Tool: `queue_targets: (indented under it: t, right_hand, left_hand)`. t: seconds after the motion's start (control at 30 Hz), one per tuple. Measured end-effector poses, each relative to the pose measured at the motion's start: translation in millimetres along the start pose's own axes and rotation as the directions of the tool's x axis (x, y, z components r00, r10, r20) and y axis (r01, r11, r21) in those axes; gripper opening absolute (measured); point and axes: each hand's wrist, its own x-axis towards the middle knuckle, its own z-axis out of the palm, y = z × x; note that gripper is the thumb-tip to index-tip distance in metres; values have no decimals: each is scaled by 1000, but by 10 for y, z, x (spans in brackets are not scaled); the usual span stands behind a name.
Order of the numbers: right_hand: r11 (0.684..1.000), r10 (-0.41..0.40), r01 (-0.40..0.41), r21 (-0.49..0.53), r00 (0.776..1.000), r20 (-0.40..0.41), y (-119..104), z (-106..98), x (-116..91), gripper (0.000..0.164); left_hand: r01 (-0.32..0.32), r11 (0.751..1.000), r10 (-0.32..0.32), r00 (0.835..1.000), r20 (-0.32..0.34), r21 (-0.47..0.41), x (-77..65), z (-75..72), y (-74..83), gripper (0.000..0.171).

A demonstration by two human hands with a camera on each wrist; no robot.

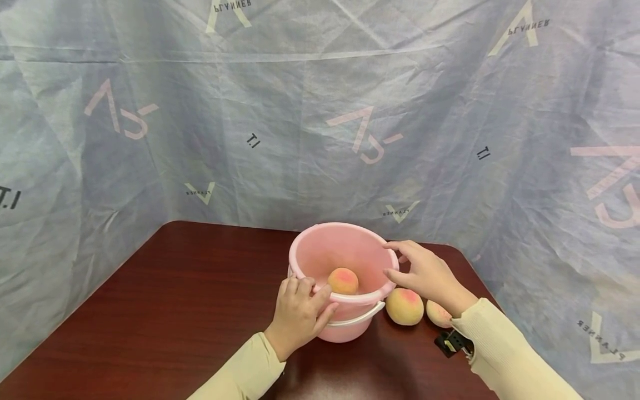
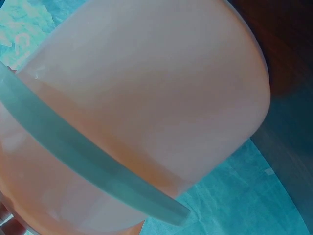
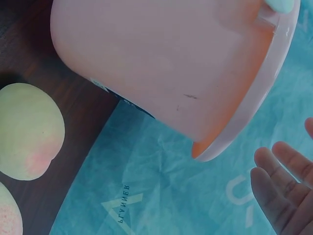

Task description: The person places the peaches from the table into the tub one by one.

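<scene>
A pink bucket (image 1: 345,328) with a white handle (image 1: 357,318) stands on the table, and one peach (image 1: 343,281) lies inside it. My left hand (image 1: 299,314) grips the near left part of the bucket's rim, fingers over the edge and thumb along the outside. At the right of the rim is my right hand (image 1: 425,269), its thumb and fingers spread apart, holding nothing. The right wrist view shows that hand (image 3: 288,191) a short way off the rim, palm toward the bucket. Below it, another peach (image 1: 404,306) rests beside the bucket.
Partly behind the right wrist, one more peach (image 1: 438,314) sits on the dark red wooden table (image 1: 175,311). A grey printed cloth (image 1: 280,111) hangs around the table's back and sides. A small black device (image 1: 452,343) is strapped at the right cuff.
</scene>
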Motion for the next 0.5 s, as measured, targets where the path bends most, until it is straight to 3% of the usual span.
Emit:
queue_targets:
  t: [0.5]
  right_hand:
    - [1000, 1, -1, -3, 1000, -14, 28, 12, -45, 44]
  left_hand:
    - [2, 1000, -2, 1000, 2, 0, -7, -6, 3, 37]
